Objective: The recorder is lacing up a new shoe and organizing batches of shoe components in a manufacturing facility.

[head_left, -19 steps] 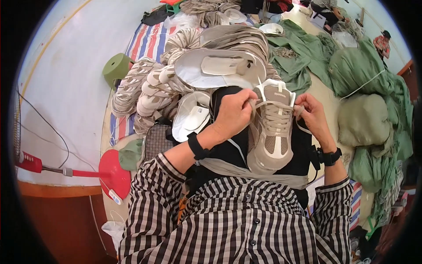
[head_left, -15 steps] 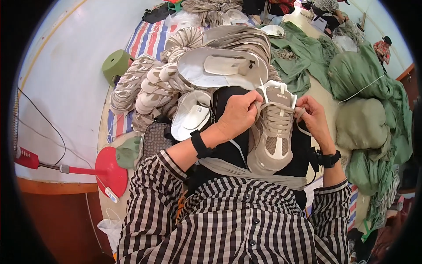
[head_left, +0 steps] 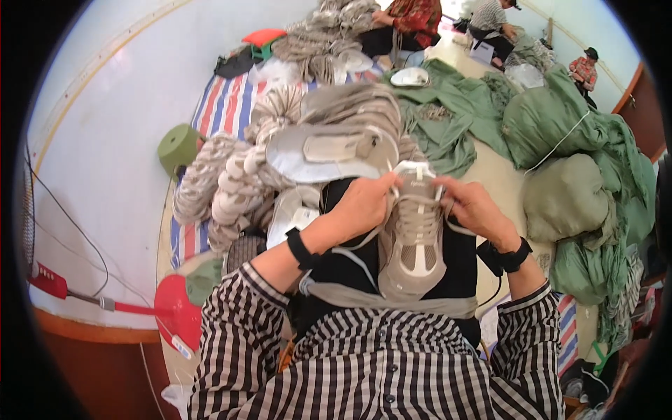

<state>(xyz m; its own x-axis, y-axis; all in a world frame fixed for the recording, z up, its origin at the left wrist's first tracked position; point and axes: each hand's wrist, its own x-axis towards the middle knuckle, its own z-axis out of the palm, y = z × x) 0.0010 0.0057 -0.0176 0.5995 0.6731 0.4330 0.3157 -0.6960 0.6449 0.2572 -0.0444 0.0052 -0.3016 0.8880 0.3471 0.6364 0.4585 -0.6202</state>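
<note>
A beige-grey lace-up shoe upper (head_left: 414,234), with mesh and white trim, lies on my dark-covered lap, its toe toward me. Criss-crossed laces run up its front to the tongue. My left hand (head_left: 367,206) is closed at the upper left edge of the opening, pinching the shoelace; a loose end trails below it. At the upper right edge, my right hand (head_left: 479,210) has its fingers bent together on the other side of the lace, slightly blurred. A strip of grey cloth (head_left: 392,301) crosses my lap below the toe.
Stacked shoe uppers (head_left: 332,154) and bundled ones (head_left: 231,178) lie ahead on a striped sheet (head_left: 227,105). Green sacks (head_left: 567,196) bulge at the right. A red round base (head_left: 178,308) stands left, a green roll (head_left: 180,150) beyond. Other people sit farther off.
The view has shifted, so the upper and surroundings sit lower in the picture. My right hand has come closer to the upper's right edge; my left hand stays at the left edge.
</note>
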